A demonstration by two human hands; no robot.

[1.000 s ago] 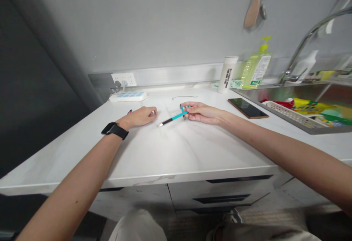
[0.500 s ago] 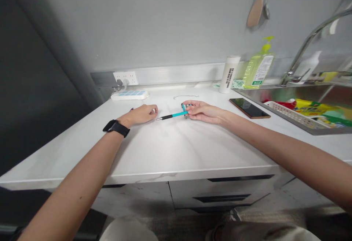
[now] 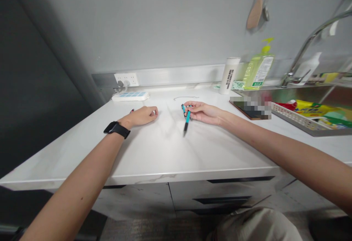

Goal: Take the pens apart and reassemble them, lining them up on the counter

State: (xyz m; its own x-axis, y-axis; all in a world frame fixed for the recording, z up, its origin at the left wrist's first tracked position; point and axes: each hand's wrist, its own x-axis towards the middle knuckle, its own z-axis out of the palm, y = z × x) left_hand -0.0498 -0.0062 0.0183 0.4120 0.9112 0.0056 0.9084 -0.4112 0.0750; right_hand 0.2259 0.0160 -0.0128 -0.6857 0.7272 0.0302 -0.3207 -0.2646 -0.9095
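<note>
My right hand rests on the white marble counter, fingers curled around a teal-and-black pen whose dark tip points toward me. A second teal pen stands out just past my fingertips, partly hidden by them. My left hand lies to the left, its fingers curled, nothing visible in them. A small red-and-dark object peeks out just beyond that wrist, too small to name.
A thin wire lies beyond my hands. Along the wall stand a power strip, a white bottle and a green soap pump. To the right are a blurred phone and a steel sink holding a basket and packets.
The teal pen has swung from pointing left, toward my left hand, to pointing down toward me. My left hand has stayed in place.
</note>
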